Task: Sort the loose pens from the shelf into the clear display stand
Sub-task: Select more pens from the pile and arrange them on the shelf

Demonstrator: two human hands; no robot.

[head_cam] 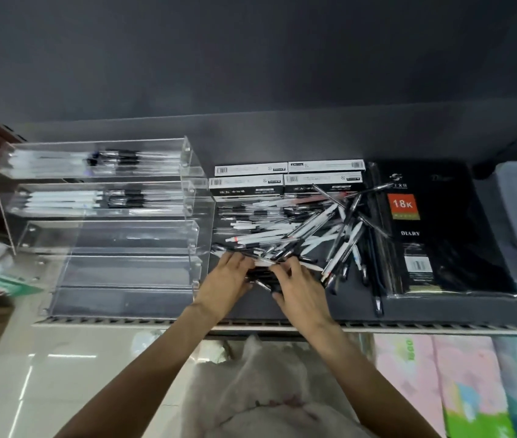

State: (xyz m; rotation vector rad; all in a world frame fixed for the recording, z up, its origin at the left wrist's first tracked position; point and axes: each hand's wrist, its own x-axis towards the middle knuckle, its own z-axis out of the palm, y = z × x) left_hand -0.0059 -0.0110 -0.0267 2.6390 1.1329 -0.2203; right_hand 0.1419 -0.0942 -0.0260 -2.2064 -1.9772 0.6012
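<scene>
On the dark shelf (355,306), loose pens (298,229): tangled heap, black and white barrels. Left hand (228,276) and right hand (301,289) curl round a dark bundle (261,276).

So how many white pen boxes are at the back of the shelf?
4, in a two-by-two block behind the pen pile: back left, back right, front left, front right. More boxes may be hidden underneath.

Black diary (434,229) beside white boxes (287,178)
</scene>
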